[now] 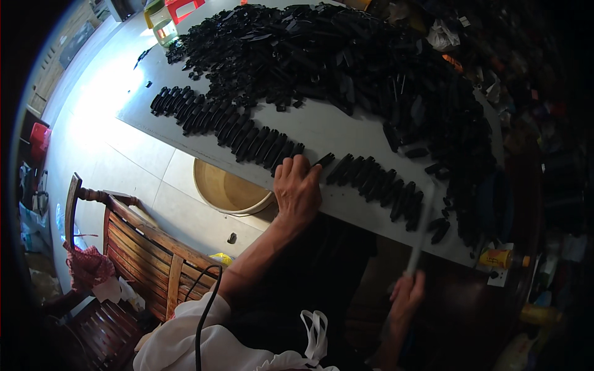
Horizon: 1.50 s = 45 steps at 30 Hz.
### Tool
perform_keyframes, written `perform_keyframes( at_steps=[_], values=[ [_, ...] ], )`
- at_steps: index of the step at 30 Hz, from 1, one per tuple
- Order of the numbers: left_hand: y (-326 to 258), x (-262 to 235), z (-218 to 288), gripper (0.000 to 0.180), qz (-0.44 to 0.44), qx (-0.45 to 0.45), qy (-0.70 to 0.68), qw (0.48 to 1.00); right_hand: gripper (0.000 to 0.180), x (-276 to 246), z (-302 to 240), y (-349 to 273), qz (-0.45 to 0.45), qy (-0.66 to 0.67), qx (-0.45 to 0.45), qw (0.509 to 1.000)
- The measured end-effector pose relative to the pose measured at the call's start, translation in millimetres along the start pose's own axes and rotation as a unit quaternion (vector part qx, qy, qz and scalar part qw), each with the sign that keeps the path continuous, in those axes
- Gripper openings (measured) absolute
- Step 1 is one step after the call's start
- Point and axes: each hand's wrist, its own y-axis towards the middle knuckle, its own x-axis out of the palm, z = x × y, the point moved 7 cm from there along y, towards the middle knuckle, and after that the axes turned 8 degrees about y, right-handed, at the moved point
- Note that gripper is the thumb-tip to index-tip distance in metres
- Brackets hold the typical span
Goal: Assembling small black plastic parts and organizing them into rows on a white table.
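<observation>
Right grip [408, 292] around blurred rod [422, 235]; left grip [299, 190] at black pieces [253, 141], closure unclear; jar [159, 18] of liquid [165, 33]

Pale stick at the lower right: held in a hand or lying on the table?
Held: the right hand grips the lower end of the pale stick, which reaches, blurred, over the table.

Slim black pieces [250, 143] in rows

On the table [303, 127], a parts heap [297, 52] behind rows of parts [247, 141].
</observation>
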Motion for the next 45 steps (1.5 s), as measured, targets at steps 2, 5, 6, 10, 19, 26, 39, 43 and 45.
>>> perform_keyframes(
  at_steps=[2,5,6,10,19,26,39,43,45],
  values=[
    [2,-1,0,0.025,0.01,0.01,-0.005,1.0,0.014,-45,66,-33,0.089,0.006,0.029,0.996],
    [6,-2,2,0.035,0.02,0.016,-0.024,0.999,0.016,-99,146,-98,0.207,-0.18,0.039,0.961],
    [9,-4,5,0.037,0.03,0.015,-0.037,0.999,0.018,-111,174,-123,0.225,-0.332,-0.03,0.915],
    [14,16,22,0.062,-0.062,0.006,-0.016,0.998,0.022,-147,306,-186,0.211,-0.408,0.113,0.881],
    [6,47,54,0.078,-0.137,0.063,0.021,0.988,0.029,-94,282,-132,-0.016,-0.478,0.244,0.844],
    [8,52,68,0.078,-0.1,0.079,0.062,0.99,0.052,-51,11,65,0.178,-0.313,-0.145,0.922],
    [22,66,70,0.069,-0.098,0.048,0.059,0.992,0.062,76,-61,121,0.194,-0.338,-0.227,0.893],
    [33,64,67,0.065,-0.072,0.033,0.077,0.994,0.058,85,-73,131,0.195,-0.325,-0.221,0.899],
    [37,64,70,0.062,-0.086,0.019,0.062,0.994,0.058,87,-73,133,0.212,-0.284,-0.272,0.895]
  ],
)
